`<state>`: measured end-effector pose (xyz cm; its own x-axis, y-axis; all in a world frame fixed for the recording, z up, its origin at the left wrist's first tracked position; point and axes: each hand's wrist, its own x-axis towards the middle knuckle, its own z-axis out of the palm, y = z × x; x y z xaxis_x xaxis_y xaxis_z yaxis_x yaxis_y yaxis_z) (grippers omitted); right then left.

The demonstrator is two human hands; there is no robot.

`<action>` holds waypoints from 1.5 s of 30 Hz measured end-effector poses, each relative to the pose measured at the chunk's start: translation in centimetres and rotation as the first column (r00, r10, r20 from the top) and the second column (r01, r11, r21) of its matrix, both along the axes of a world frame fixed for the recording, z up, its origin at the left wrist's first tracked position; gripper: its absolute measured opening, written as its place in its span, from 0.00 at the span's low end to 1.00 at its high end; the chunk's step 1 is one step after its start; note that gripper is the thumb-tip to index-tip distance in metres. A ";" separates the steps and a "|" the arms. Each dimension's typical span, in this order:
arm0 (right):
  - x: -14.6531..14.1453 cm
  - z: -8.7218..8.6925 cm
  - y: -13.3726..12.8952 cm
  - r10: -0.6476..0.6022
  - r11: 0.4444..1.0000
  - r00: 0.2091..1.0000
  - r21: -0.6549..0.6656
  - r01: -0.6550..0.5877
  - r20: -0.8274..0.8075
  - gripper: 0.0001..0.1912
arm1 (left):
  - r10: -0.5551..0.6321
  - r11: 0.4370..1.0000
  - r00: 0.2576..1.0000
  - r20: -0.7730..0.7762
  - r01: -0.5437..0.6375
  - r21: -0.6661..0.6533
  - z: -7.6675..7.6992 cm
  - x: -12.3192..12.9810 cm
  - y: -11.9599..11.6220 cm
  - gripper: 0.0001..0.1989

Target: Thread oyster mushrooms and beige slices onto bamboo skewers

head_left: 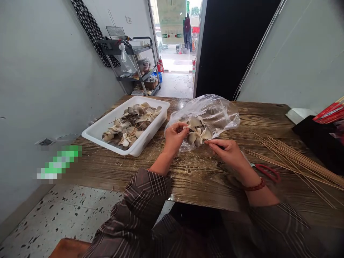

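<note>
Head view. My left hand (176, 136) is at the near-left edge of the clear plastic bag (224, 113); thumb and forefinger are pressed together, pinching the edge of the mushroom pieces (197, 138). These pieces, pale and grey, lie in a small cluster on the bag, between my two hands. My right hand (228, 152) is on the cluster's right side, thumb and forefinger pinching a thin stick (206, 142), its end directed at the mushrooms. How far it enters them, I cannot tell. Remaining right fingers: curled loosely.

Left of the bag, just beside it: white tray (147, 141), holding more mushrooms (145, 116) with several thin sticks among them. Bag and tray both rest on the dark wooden table (107, 168).

Right of my right hand: scissors (277, 176) with red handles, near my wrist; beyond, a loose bundle of sticks (298, 157), fanned at one end. Far right: black box (317, 139), red packets (329, 114) above it.
</note>
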<state>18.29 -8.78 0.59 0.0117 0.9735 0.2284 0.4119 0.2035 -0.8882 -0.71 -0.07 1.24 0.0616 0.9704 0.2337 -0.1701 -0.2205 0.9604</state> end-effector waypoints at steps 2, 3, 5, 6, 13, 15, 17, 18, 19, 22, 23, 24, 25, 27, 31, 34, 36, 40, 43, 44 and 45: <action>0.0 -0.1 0.0 -0.003 1.000 1.000 0.003 0.003 0.000 0.19 | 0.003 1.000 1.000 0.004 -0.003 0.000 0.1 0.0 -0.1 0.07; 0.0 -0.1 0.0 -0.006 1.000 1.000 0.002 0.006 -0.002 0.18 | 0.008 1.000 1.000 0.006 -0.008 0.001 0.2 0.0 -0.1 0.07; 0.0 -0.1 0.0 -0.014 1.000 1.000 -0.006 0.014 -0.007 0.18 | 0.023 1.000 1.000 0.010 -0.023 0.008 0.1 0.0 -0.1 0.07; 0.0 -0.1 0.0 -0.016 1.000 1.000 -0.010 0.015 -0.010 0.18 | 0.031 0.999 0.999 0.008 -0.031 0.014 0.1 0.0 0.0 0.07; -0.2 0.0 -0.1 -0.020 1.000 1.000 -0.015 0.020 -0.011 0.18 | 0.040 0.997 0.995 -0.089 -0.033 0.076 -0.7 -0.2 0.4 0.05; -0.2 0.1 -0.1 -0.020 1.000 1.000 -0.010 0.020 -0.004 0.18 | 0.032 0.997 0.993 -0.110 -0.024 0.077 -0.8 -0.2 0.5 0.05; -0.2 0.1 -0.1 -0.014 1.000 1.000 -0.004 0.014 0.001 0.18 | 0.022 0.997 0.992 -0.124 -0.013 0.071 -0.9 -0.2 0.6 0.06; -0.2 0.1 -0.1 -0.011 1.000 1.000 -0.001 0.011 0.004 0.18 | 0.016 0.998 0.992 -0.128 -0.008 0.065 -0.9 -0.2 0.6 0.06; -0.2 0.1 0.0 -0.009 1.000 1.000 0.001 0.009 0.008 0.18 | 0.009 0.998 0.992 -0.129 -0.001 0.058 -0.8 -0.2 0.6 0.06; -0.2 0.1 0.0 -0.006 1.000 1.000 0.003 0.006 0.007 0.18 | -0.018 0.999 0.994 -0.109 0.022 0.044 -0.6 -0.3 0.5 0.06; -0.2 0.1 -0.1 -0.007 1.000 1.000 0.002 0.007 -0.002 0.18 | -0.027 0.999 0.995 -0.099 0.031 0.044 -0.6 -0.3 0.5 0.06; -0.3 0.2 -0.1 -0.008 1.000 1.000 0.001 0.008 -0.013 0.18 | -0.034 0.998 0.995 -0.090 0.038 0.044 -0.5 -0.3 0.4 0.06; -0.3 0.2 -0.1 -0.009 1.000 1.000 -0.002 0.009 -0.023 0.18 | -0.040 0.998 0.996 -0.086 0.044 0.045 -0.4 -0.4 0.4 0.05; -0.4 0.1 -0.1 -0.010 1.000 0.999 -0.008 0.010 -0.037 0.18 | -0.045 0.998 0.995 -0.090 0.049 0.048 -0.3 -0.5 0.4 0.05; -0.6 -0.3 -0.1 -0.028 0.999 0.998 -0.017 0.027 -0.052 0.19 | -0.051 0.994 0.991 -0.121 0.062 0.091 -0.2 -0.6 0.5 0.04; -0.7 -0.8 0.0 -0.045 0.999 0.996 -0.010 0.044 -0.074 0.19 | -0.053 0.978 0.980 -0.192 0.090 0.188 -0.2 -0.6 0.5 0.04; -0.7 -1.2 0.1 -0.053 0.999 0.995 -0.009 0.052 -0.087 0.19 | -0.073 0.961 0.968 -0.239 0.133 0.243 -0.2 -0.5 0.4 0.04; -1.0 -1.6 0.3 -0.091 0.996 0.988 -0.008 0.091 -0.126 0.20 | -0.164 0.972 0.968 -0.190 0.191 0.138 -0.4 -0.1 0.2 0.05; -1.2 -1.8 0.4 -0.101 0.995 0.985 0.000 0.102 -0.140 0.19 | -0.237 0.972 0.972 -0.007 0.237 -0.011 -0.5 0.1 -0.1 0.11; -1.2 -1.8 0.4 -0.098 0.995 0.985 0.001 0.099 -0.143 0.19 | -0.252 0.966 0.966 0.056 0.255 -0.047 -0.4 0.1 -0.2 0.13; -1.3 -1.9 0.4 -0.095 0.995 0.985 0.002 0.096 -0.145 0.19 | -0.262 0.959 0.959 0.108 0.271 -0.079 -0.4 0.1 -0.2 0.15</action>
<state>17.00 -8.39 -1.31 0.1377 0.9644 0.2259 0.2969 0.1774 -0.9383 -0.60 -0.28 0.84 0.3023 0.9395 0.1612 -0.3022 -0.0660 0.9510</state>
